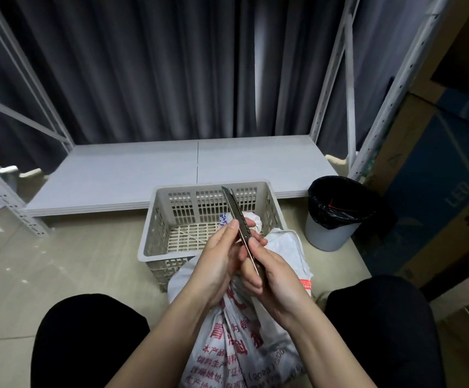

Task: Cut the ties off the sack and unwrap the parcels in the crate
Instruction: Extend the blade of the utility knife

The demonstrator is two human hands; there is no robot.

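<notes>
A utility knife (237,217) with its blade pushed out points up and away, held between both hands above the sack. My left hand (216,264) pinches the knife's body near its middle with thumb and fingers. My right hand (276,281) grips the handle's lower end. Between my knees lies the white woven sack (233,345) with red print, its top leaning against the crate. The grey slotted crate (169,219) stands on the floor just beyond; a white parcel (251,218) shows in its right corner, partly hidden by the knife and my fingers.
A grey bin with a black liner (336,211) stands right of the crate, a red tie inside it. A low grey shelf board (171,172) runs behind the crate. Metal rack posts stand at both sides, with cardboard boxes (434,175) at the right.
</notes>
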